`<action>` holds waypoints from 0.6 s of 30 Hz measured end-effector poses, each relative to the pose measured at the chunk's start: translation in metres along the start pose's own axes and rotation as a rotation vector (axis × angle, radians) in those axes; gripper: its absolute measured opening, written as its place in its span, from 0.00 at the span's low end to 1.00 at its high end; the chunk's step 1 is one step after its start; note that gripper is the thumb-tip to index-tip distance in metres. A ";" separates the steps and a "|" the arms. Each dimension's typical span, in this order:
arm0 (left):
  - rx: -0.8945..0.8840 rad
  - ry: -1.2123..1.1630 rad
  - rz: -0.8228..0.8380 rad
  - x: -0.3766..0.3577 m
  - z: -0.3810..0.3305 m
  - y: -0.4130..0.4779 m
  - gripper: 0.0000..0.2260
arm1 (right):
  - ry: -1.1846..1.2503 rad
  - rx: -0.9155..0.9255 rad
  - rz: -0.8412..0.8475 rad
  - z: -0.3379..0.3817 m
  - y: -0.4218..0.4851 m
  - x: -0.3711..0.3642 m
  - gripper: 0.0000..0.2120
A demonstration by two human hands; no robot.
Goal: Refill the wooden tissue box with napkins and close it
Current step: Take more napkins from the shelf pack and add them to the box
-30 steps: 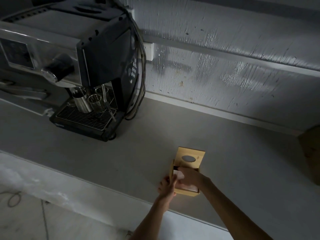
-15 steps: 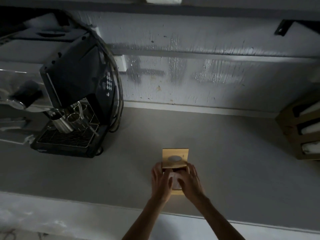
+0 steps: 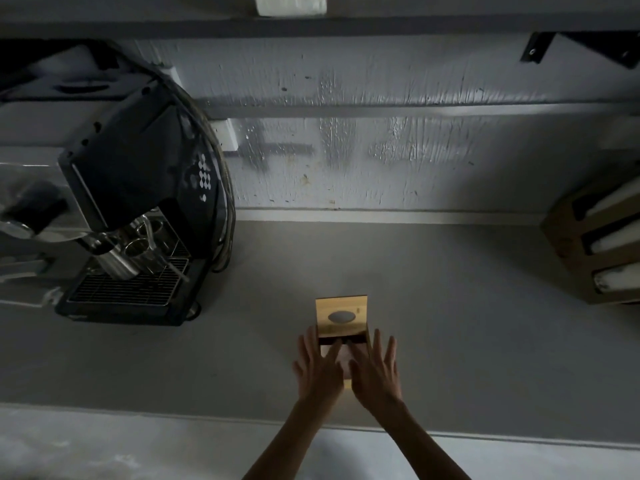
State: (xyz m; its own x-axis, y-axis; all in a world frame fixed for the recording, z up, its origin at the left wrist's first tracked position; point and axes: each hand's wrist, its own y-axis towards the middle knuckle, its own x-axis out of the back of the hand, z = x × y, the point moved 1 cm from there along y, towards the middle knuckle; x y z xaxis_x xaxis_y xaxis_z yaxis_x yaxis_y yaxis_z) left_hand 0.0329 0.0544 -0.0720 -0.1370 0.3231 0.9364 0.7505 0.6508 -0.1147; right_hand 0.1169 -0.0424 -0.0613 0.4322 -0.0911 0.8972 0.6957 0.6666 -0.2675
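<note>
Both hands lie flat with fingers spread, gripping nothing: the left hand (image 3: pixel 317 370) and right hand (image 3: pixel 375 372) press on pale napkins (image 3: pixel 341 356) inside the open light-wood tissue box (image 3: pixel 347 384) on the grey surface (image 3: pixel 450 323). Just beyond the fingertips stands its raised wooden lid with an oval hole (image 3: pixel 341 315). Far left, beyond, sits a black espresso machine (image 3: pixel 138 209).
</note>
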 end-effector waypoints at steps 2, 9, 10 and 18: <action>-0.058 0.033 0.061 -0.004 -0.002 -0.009 0.25 | -0.049 0.030 0.068 0.001 -0.005 -0.009 0.25; 0.076 0.233 0.048 -0.008 0.011 -0.022 0.26 | -0.194 -0.122 -0.069 -0.017 -0.025 -0.010 0.32; 0.064 0.234 0.051 -0.010 0.007 -0.024 0.27 | -0.189 -0.141 -0.079 -0.014 -0.026 -0.008 0.32; 0.083 0.185 0.085 -0.026 0.006 -0.028 0.33 | -0.164 -0.069 -0.089 -0.009 -0.020 -0.021 0.36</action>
State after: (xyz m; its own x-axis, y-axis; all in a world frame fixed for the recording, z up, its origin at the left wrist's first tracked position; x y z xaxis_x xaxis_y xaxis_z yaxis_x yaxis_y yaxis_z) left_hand 0.0114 0.0323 -0.0952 0.0513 0.2524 0.9663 0.6977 0.6832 -0.2155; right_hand 0.0988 -0.0604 -0.0773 0.2722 -0.0215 0.9620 0.7673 0.6082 -0.2035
